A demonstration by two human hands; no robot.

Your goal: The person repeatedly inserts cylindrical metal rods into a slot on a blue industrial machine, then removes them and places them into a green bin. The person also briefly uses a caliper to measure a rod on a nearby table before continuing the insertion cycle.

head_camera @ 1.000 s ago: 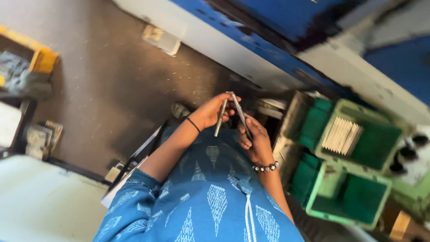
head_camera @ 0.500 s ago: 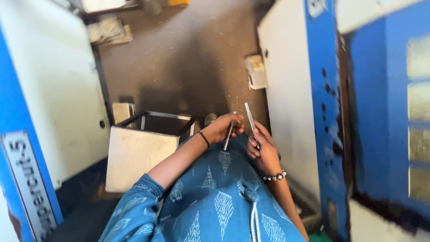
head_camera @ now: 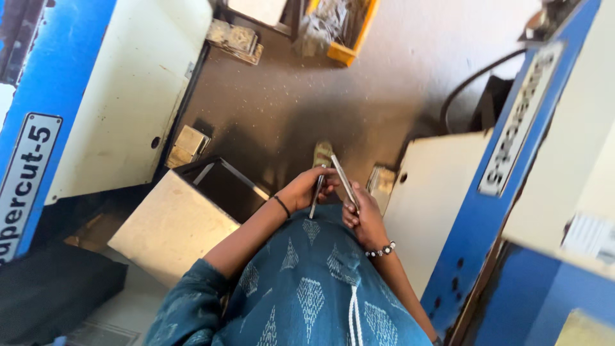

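Rods: two thin metal ones are held at waist height, above the dark floor (head_camera: 288, 109). One rod (head_camera: 314, 197) is pinched in the left hand (head_camera: 301, 191), fingers closed narrowly around it; the other rod (head_camera: 344, 182) is gripped likewise by the right hand (head_camera: 363, 221). A slip is judged possible, since both are held near one end, and a dropped rod could fall into the open box (head_camera: 221, 189) just beside.
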